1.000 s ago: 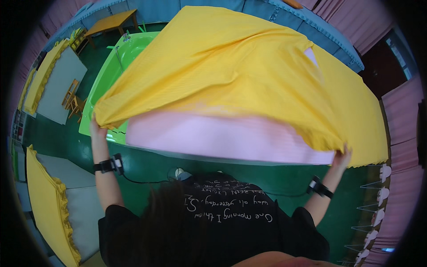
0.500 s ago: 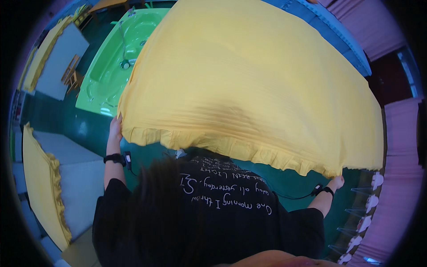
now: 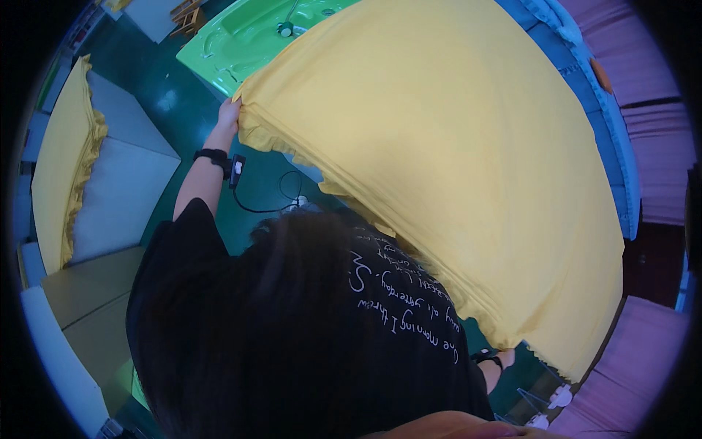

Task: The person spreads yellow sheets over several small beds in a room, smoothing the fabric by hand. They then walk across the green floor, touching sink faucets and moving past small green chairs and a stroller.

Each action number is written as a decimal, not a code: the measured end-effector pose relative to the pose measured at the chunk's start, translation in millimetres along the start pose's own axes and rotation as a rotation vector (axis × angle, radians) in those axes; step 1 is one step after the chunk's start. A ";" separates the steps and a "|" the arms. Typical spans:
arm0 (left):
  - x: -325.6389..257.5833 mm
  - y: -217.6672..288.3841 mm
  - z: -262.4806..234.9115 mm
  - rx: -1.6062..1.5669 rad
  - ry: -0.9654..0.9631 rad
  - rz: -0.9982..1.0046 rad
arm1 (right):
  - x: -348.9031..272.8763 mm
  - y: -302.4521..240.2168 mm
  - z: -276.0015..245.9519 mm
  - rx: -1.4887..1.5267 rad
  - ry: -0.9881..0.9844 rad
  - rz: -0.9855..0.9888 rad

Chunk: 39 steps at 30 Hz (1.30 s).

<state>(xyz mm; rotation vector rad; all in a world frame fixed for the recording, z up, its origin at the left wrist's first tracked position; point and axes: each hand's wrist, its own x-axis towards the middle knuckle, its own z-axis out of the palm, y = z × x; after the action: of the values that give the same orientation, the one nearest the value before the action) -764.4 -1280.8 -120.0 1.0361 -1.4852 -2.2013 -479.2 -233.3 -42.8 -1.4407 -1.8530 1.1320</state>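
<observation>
A large yellow cloth [image 3: 468, 146] with a frilled edge lies spread wide in front of me, and it covers most of the surface under it. My left hand [image 3: 229, 114] grips its near left corner, with the arm stretched out and a black wrist strap on it. My right hand [image 3: 504, 358] holds the near right corner low at the right. That hand is mostly hidden by the cloth's edge and by my black shirt.
A bright green tub [image 3: 248, 36] stands at the far left behind the cloth. A stack of yellow cloths [image 3: 62, 161] lies on a grey table [image 3: 124, 190] to my left. A thin cable [image 3: 281, 197] trails over the dark green floor. Pink curtains [image 3: 658, 146] hang at the right.
The cloth has come down from its raised billow and lies flat. The pale pink surface under it is now hidden. Both hands have moved outward and forward along its near edge.
</observation>
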 end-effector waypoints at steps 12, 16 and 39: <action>30.7 0.5 8.8 0.095 0.211 -0.023 | -54.7 10.2 27.6 0.155 0.030 0.465; 10.8 26.3 33.1 -0.487 0.008 -0.484 | -74.8 5.0 30.0 0.166 -0.012 0.441; -47.2 45.8 50.9 -0.679 -0.423 -0.401 | -475.5 -120.9 328.2 0.408 -0.911 0.478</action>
<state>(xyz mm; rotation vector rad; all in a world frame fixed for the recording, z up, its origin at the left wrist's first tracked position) -773.9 -1237.5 -49.7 0.6946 -0.5483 -3.0243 -667.9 -792.1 -66.4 -1.2339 -1.6235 2.5540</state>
